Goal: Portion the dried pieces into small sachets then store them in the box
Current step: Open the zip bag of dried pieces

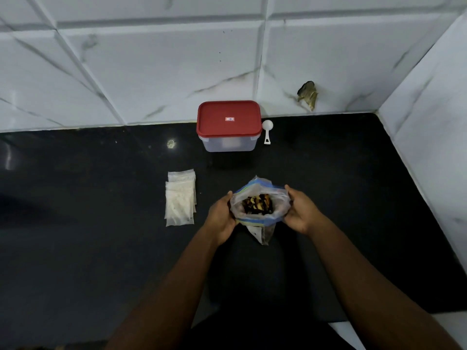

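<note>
Box behind bag; scoop right of box; sachets left.

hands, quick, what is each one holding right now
Left hand: grips the left rim of the open clear plastic zip bag of dark dried pieces.
Right hand: grips the same bag's right rim.

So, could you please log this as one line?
left hand, right hand: hold bag open | sachets: stacked | box: lidded | scoop: beside box

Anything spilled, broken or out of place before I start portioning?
Only a jagged dark break in the wall tile, right of the box, just above the counter. No spill shows; the left hand and right hand grip the bag upright.
</note>
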Demonstrator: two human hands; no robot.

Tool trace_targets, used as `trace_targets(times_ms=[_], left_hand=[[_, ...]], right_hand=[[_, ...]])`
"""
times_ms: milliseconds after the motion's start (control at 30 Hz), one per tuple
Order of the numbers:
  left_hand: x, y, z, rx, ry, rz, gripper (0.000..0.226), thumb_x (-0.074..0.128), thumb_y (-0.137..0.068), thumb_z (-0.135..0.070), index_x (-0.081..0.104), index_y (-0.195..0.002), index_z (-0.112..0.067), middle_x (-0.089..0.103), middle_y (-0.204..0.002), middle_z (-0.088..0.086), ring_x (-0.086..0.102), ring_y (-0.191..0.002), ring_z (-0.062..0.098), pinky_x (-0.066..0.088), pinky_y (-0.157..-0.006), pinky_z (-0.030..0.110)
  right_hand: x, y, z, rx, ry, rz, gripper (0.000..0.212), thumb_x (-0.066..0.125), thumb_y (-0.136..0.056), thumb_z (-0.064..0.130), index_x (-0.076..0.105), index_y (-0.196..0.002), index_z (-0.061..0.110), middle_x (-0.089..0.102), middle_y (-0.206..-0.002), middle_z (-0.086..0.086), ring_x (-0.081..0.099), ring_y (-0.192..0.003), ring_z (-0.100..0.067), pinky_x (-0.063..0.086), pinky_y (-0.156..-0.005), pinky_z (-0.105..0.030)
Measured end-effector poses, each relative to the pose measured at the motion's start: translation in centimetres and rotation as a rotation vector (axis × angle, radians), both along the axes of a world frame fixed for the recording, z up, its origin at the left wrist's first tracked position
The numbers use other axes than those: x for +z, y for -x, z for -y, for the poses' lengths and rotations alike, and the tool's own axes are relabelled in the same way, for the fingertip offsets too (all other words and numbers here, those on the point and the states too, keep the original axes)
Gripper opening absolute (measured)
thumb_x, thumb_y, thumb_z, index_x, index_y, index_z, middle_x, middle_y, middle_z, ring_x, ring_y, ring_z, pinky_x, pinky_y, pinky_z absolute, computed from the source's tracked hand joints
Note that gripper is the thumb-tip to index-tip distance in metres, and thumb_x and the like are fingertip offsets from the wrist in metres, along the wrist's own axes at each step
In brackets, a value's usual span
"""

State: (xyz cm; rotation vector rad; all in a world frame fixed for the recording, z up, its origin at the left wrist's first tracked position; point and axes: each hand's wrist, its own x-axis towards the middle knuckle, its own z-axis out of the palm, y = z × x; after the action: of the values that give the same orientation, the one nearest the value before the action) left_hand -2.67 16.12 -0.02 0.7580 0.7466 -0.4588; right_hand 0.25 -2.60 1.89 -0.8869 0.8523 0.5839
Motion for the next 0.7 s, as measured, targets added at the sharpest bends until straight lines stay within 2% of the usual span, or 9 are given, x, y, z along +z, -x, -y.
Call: trace_targets(times_ms=[67, 167, 233, 333, 433, 567, 700], left_hand=[[-0.2, -0.1, -0.2, -0.054, -0.153, 0.014, 0.033, 0.047, -0.109, -0.032, 0.067, -0.115, -0.007, 0.076, -0.107, 0.015, 0.073, -0.095, 0.026, 0.059, -0.09, 0.044], [-0.5, -0.6, -0.9, -0.217, -0.526, 0.086, 0.03, 0.058, -0.103, -0.039, 0.066, -0.118, -0.014, 0.074, -0.114, 0.01, 0.072, -0.105, 0.026, 0.059, -0.094, 0.042], [-0.2, -0.8, -1.4, -0.279, -0.666, 0.197, 0.027, 0.067, -0.098, -0.037, 0.064, -0.12, -0.021, 0.07, -0.119, 0.005, 0.07, -0.106, 0.02, 0.059, -0.095, 0.041], [0.3, -1.3, -2.0, -0.447, -0.891, 0.404, 0.039, 0.076, -0.091, -0.034, 0.062, -0.126, -0.024, 0.065, -0.12, -0.005, 0.064, -0.106, 0.007, 0.055, -0.086, 0.025], [0.6, -1.9, -2.3, -0.579, -1.074, 0.543, 0.048, 0.084, -0.084, -0.028, 0.064, -0.127, -0.021, 0.064, -0.12, -0.007, 0.062, -0.104, 0.003, 0.049, -0.083, 0.017], [1.0, -2.6, -2.3, -0.722, -1.307, 0.736, 0.058, 0.09, -0.075, -0.029, 0.065, -0.126, -0.02, 0.062, -0.122, -0.003, 0.062, -0.108, 0.01, 0.054, -0.095, 0.029], [1.4, -2.8, -2.2, -0.872, -1.436, 0.792, 0.058, 0.086, -0.078, -0.032, 0.06, -0.13, -0.026, 0.058, -0.124, -0.006, 0.059, -0.111, 0.011, 0.056, -0.095, 0.037]], right_hand=[[-0.5, -0.1, 0.2, 0.021, 0.096, 0.019, 0.039, 0.058, -0.101, 0.032, 0.062, -0.13, 0.007, 0.067, -0.125, -0.019, 0.067, -0.106, -0.031, 0.057, -0.073, -0.045], [-0.2, -0.3, 0.8, 0.126, 0.292, 0.075, 0.035, 0.063, -0.097, 0.037, 0.067, -0.12, 0.01, 0.07, -0.118, -0.015, 0.067, -0.105, -0.029, 0.057, -0.086, -0.046], [0.3, -0.6, 1.1, 0.275, 0.505, 0.152, 0.038, 0.061, -0.097, 0.045, 0.067, -0.12, 0.015, 0.07, -0.118, -0.01, 0.066, -0.106, -0.026, 0.054, -0.088, -0.043], [1.0, -1.0, 1.7, 0.482, 0.823, 0.366, 0.051, 0.07, -0.086, 0.056, 0.063, -0.125, 0.024, 0.065, -0.12, 0.001, 0.062, -0.105, -0.014, 0.051, -0.087, -0.035], [1.9, -1.2, 2.1, 0.697, 1.013, 0.583, 0.059, 0.084, -0.076, 0.042, 0.062, -0.128, 0.027, 0.056, -0.122, 0.007, 0.056, -0.109, -0.009, 0.049, -0.089, -0.029], [2.2, -1.3, 2.0, 0.879, 1.17, 0.751, 0.071, 0.09, -0.07, 0.027, 0.058, -0.134, 0.025, 0.052, -0.123, 0.004, 0.052, -0.108, -0.007, 0.047, -0.088, -0.025], [1.9, -1.2, 1.7, 0.938, 1.266, 0.864, 0.061, 0.088, -0.073, 0.021, 0.065, -0.129, 0.018, 0.059, -0.118, 0.0, 0.057, -0.104, -0.009, 0.043, -0.088, -0.021]])
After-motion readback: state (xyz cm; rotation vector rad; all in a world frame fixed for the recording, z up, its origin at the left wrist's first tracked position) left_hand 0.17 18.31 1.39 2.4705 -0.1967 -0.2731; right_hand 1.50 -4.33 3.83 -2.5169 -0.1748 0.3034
